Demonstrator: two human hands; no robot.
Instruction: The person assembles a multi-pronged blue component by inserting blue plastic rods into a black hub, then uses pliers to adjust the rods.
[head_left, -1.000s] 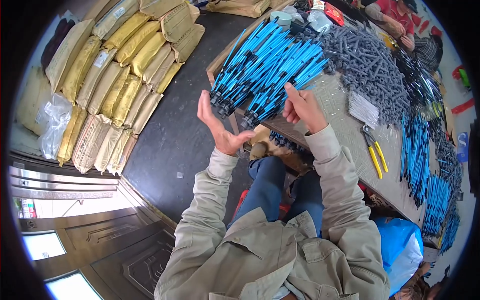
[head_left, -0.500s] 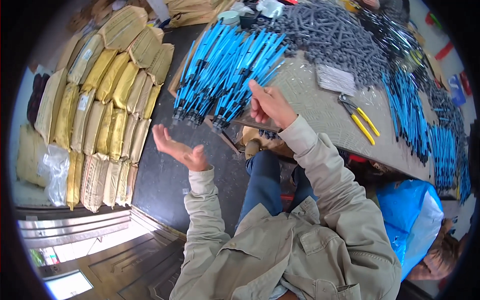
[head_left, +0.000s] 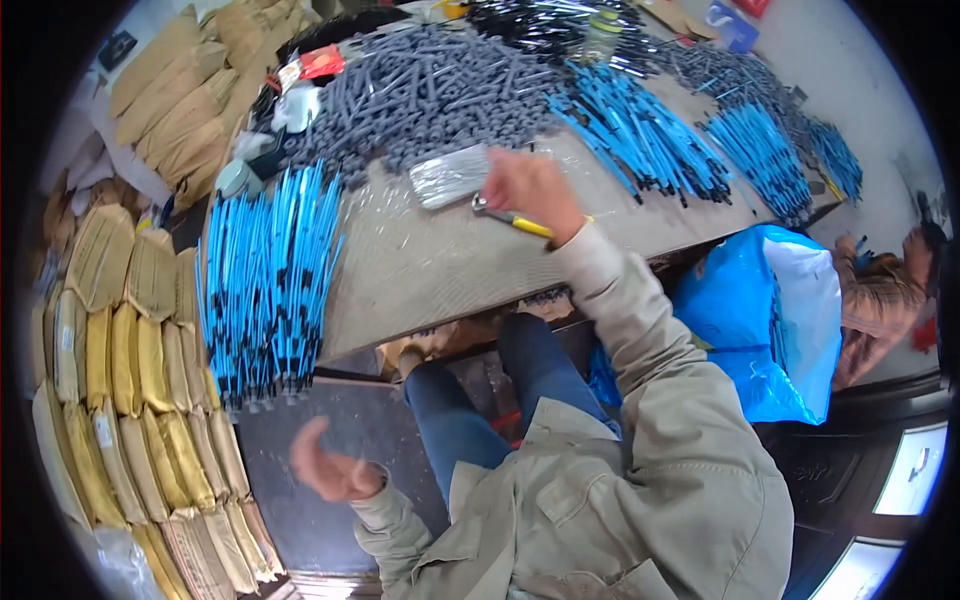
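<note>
My right hand (head_left: 537, 192) is over the worktable, its fingers blurred and bent toward a bundle of thin silvery strips (head_left: 445, 178). Whether it grips anything cannot be made out. Partly under it lies a pair of pliers (head_left: 530, 226) with yellow handles. My left hand (head_left: 333, 466) hangs low on the left, off the table, with thumb and fingers apart and nothing in it. Just beyond it, a pile of thin blue rods with black fittings (head_left: 268, 290) lies on the table's left end, ends jutting past the edge.
Grey plastic pieces (head_left: 430, 90) are heaped across the table (head_left: 400, 290). More blue rods (head_left: 645, 135) lie to the right. A large blue bag (head_left: 735, 310) stands by my right side; another person (head_left: 880, 310) is beyond it. Stacked brown and yellow packages (head_left: 135, 370) fill the left.
My view has swung to the right. My right hand has gone from beside the left blue rods to the silvery bundle and pliers. The left hand is now lower, farther from the rods.
</note>
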